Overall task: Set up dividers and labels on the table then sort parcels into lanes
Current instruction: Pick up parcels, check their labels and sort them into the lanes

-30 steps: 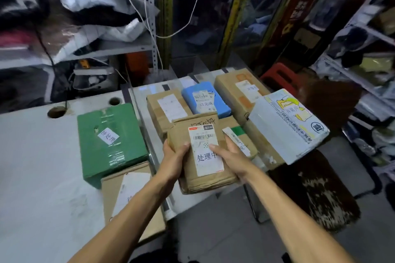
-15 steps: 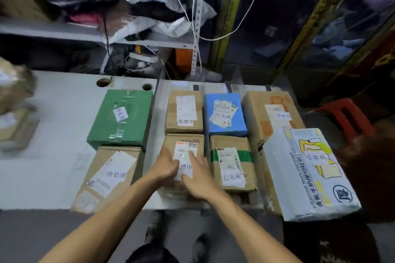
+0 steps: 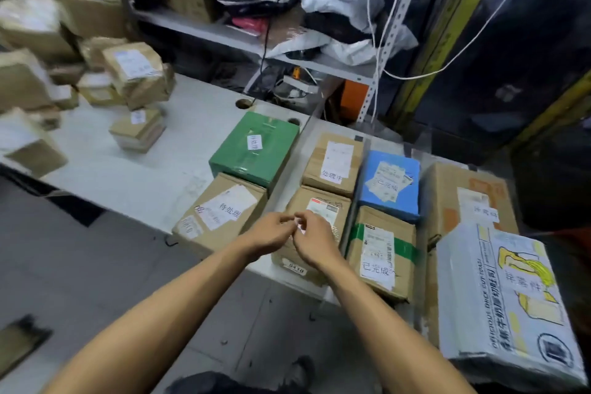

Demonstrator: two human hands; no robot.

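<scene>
I stand on a grey floor at a white desk with two round cable holes. Behind it, a grey metal shelf holds bags and dark clutter. White cords hang beside a perforated post. To my right, dark glass with yellow frames.

Matt cardboard parcels; glossy green box; smooth white table.
</scene>
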